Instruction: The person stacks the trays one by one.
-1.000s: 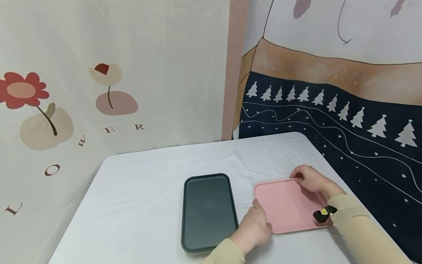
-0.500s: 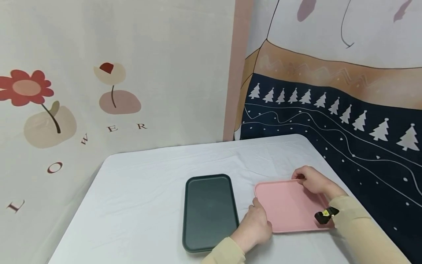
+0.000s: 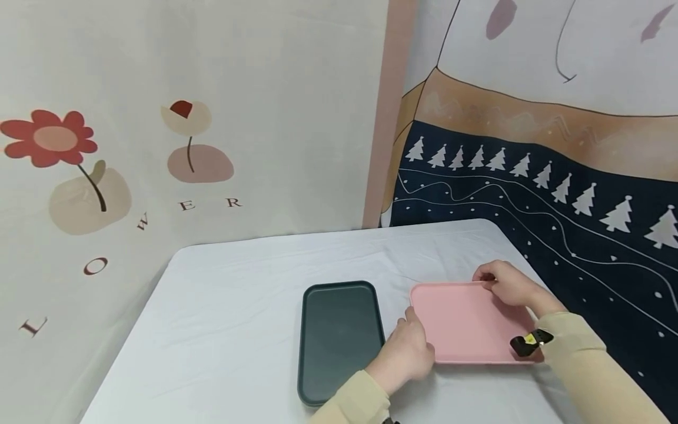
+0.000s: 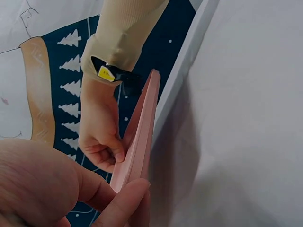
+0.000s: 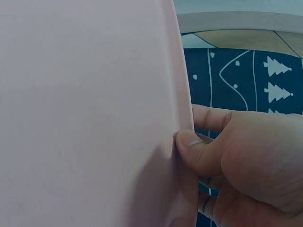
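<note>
A pink rectangular tray [image 3: 466, 330] is held between both hands over the right part of the table. My left hand [image 3: 405, 353] pinches its left rim near the front corner, thumb on one side and fingers on the other, as the left wrist view shows. At the far rim, my right hand [image 3: 505, 285] grips with the thumb [image 5: 189, 142] on the inner face and the fingers behind. Seen from the left wrist, the tray [image 4: 144, 127] is above the white cloth, its shadow falling below. A dark green tray [image 3: 341, 341] lies left of it, its lower right corner hidden by my left arm.
The table [image 3: 228, 330] wears a white cloth. Behind it hangs a cream curtain [image 3: 296, 118] with flower prints, and to the right a dark blue one [image 3: 471, 188] with white trees. A black wrist camera [image 3: 529, 343] sits on the right sleeve, over the pink tray's corner.
The pink tray, gripped by both hands throughout, has risen a little; its near edge sits higher in the head view. The dark green tray stays in place while the head view shifts slightly.
</note>
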Demonstrator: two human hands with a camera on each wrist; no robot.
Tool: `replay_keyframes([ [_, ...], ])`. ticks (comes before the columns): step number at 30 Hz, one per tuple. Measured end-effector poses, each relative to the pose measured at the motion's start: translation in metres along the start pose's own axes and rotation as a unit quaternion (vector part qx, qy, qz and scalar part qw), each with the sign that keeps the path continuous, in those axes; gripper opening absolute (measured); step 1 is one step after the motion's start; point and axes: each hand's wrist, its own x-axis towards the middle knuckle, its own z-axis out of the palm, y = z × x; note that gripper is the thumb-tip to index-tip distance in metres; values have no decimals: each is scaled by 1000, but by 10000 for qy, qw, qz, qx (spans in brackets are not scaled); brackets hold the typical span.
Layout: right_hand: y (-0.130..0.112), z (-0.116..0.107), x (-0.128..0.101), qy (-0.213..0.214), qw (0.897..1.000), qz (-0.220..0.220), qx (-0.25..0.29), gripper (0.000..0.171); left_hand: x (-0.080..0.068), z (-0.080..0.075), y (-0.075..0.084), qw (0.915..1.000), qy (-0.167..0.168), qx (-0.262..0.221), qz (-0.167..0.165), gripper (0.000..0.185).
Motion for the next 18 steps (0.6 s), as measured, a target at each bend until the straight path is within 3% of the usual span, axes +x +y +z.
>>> replay_keyframes([
  [12,-16,-8,3,64,10000,23,-12,31,5,-34,-16,9987,233,-109,435,60],
  [18,-27,-11,4,1,10000,45,38,26,11,-52,-24,9985,324,-170,406,56],
])
